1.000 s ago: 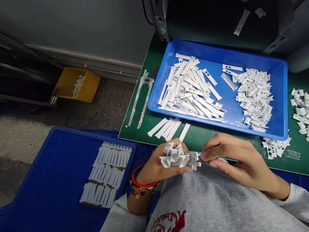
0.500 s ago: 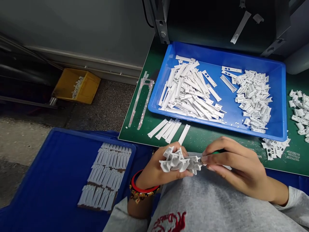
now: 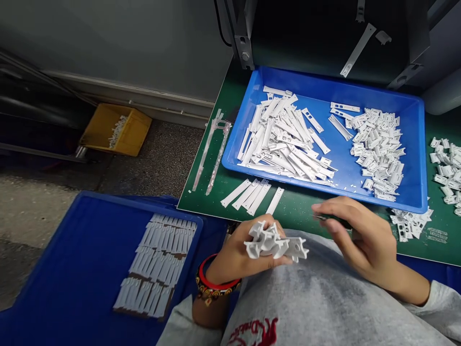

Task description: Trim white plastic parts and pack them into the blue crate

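My left hand [image 3: 237, 254] is wrapped round a bundle of white plastic parts [image 3: 273, 242], their ends pointing up at the camera. To the right, apart from the bundle, my right hand [image 3: 363, 240] pinches a small dark tool [image 3: 336, 220] with a thin tip; much of the tool is hidden by the fingers. Several long white strips [image 3: 248, 196] lie side by side on the green table [image 3: 201, 204], just beyond my left hand. Behind them, a blue tray [image 3: 342, 190] holds long white strips on its left and short white pieces on its right.
A large blue bin [image 3: 72, 269] at lower left holds rows of white parts [image 3: 158, 259]. On the floor stands a yellow bin [image 3: 135, 134]. More short pieces [image 3: 448, 168] lie at the table's right. A dark machine [image 3: 313, 43] rises behind the tray.
My right hand has drawn back to the right with the tool, away from the white parts. My left hand, still round the bundle, has shifted slightly right.
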Demonstrator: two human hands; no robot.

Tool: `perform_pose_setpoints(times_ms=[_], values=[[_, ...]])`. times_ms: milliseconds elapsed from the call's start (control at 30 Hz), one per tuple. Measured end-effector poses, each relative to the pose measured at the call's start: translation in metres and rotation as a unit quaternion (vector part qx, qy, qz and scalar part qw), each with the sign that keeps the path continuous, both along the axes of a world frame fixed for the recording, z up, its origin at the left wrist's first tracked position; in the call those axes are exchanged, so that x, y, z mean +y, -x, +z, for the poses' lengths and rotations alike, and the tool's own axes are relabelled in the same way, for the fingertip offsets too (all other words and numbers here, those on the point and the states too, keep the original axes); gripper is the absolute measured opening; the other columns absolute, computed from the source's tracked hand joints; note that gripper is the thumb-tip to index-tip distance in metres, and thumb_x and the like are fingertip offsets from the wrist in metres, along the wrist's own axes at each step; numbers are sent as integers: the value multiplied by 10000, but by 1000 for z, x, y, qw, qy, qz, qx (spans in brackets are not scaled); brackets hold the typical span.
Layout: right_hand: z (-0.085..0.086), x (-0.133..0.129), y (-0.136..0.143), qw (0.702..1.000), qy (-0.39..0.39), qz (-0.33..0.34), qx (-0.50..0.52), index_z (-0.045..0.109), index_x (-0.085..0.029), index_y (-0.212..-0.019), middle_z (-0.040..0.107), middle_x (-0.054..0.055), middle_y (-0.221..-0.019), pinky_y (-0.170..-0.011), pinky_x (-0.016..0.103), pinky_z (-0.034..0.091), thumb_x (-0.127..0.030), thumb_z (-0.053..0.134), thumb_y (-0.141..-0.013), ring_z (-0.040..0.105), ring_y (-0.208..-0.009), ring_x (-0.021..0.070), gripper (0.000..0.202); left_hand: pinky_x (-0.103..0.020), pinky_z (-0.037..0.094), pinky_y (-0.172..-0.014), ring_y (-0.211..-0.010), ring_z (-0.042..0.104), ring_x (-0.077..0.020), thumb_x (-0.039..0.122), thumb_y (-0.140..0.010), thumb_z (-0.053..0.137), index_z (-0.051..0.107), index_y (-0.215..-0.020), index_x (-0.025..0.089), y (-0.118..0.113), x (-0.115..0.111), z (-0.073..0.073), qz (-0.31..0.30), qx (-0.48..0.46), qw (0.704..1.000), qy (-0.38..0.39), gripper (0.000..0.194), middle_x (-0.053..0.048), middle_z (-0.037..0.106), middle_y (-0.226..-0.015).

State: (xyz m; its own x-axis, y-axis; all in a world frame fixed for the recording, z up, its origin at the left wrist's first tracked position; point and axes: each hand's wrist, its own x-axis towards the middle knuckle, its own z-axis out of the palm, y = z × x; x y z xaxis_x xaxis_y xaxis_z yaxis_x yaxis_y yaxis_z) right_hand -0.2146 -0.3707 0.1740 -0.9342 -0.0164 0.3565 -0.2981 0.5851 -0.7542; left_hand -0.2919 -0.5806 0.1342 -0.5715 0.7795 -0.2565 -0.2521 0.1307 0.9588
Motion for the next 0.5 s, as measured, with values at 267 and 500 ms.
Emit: perform_pose_setpoints(times_ms=[267,500], values=[[3,-6,-1,993,-11,97,-60,524,-185,-866,537,-3,-665,-453,231,365,-213,399,-929,481,-535,113,142,-266,419,-559,-607,541,-138,313,-680,780,524,-738,193,1,5,5,20,-1,999,45,288,13,579,-661],[2,-7,2,990,-77,98,-63,509,-181,-803,491,-29,-624,-439,224,287,-227,437,-931,418,-501,91,154,-264,425,-568,-605,546,-136,313,-698,766,520,-741,192,0,6,2,8,14,999,51,278,9,593,-665]])
